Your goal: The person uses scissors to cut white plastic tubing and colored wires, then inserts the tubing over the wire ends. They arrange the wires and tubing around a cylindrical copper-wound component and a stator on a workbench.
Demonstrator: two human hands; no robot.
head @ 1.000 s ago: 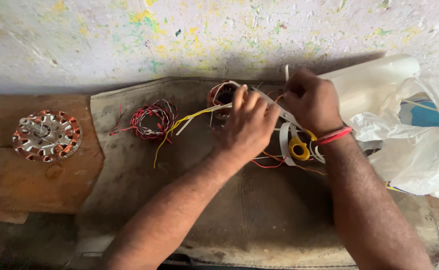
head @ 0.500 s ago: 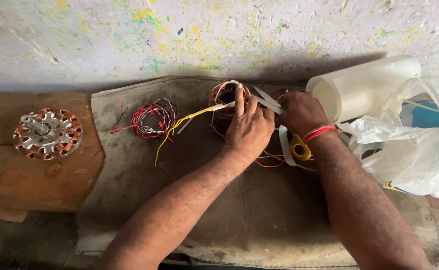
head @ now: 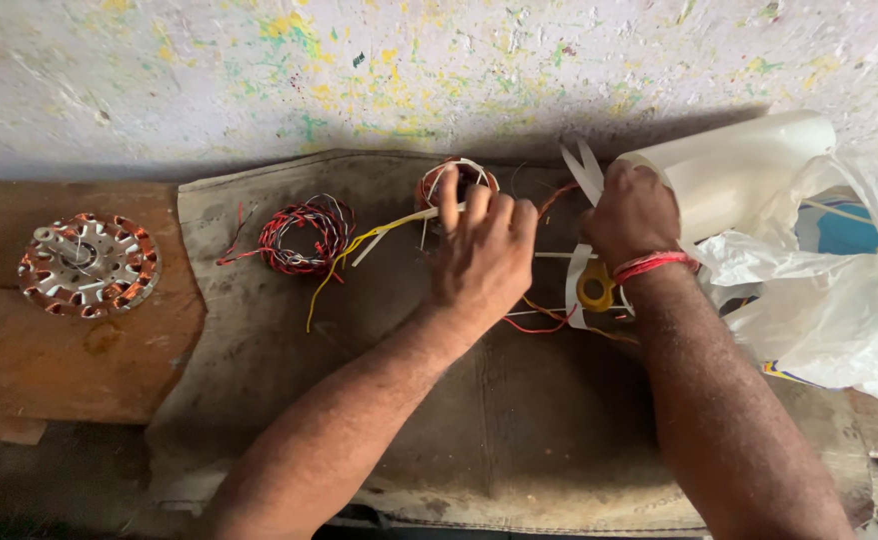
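the left hand (head: 484, 255) lies on top of a round coil (head: 456, 183) of copper wire, near the back of the grey mat (head: 259, 400). its fingers are pressed close together and bent over the coil, and it looks like they hold it down so it will not slide. the coil lies flat, its open middle facing up (most of it is hidden under the hand). a yellow wire (head: 359, 250) runs out from under the fingers, long and thin, and points left and down toward the near edge of the mat.

the right hand (head: 634, 215) is closed around thin white strips (head: 581, 168) just right of the coil. the strips poke up past the knuckles and lean toward the wall (head: 409, 70). yellow scissors (head: 594, 288) lie under the wrist.

a bundle (head: 304, 235) of red wire sits on the mat to the left, apart from the hands. a round motor part (head: 89, 265) rests on the board (head: 79, 360) further left. a white roll (head: 739, 165) and a plastic bag (head: 839, 290) lie at the right.
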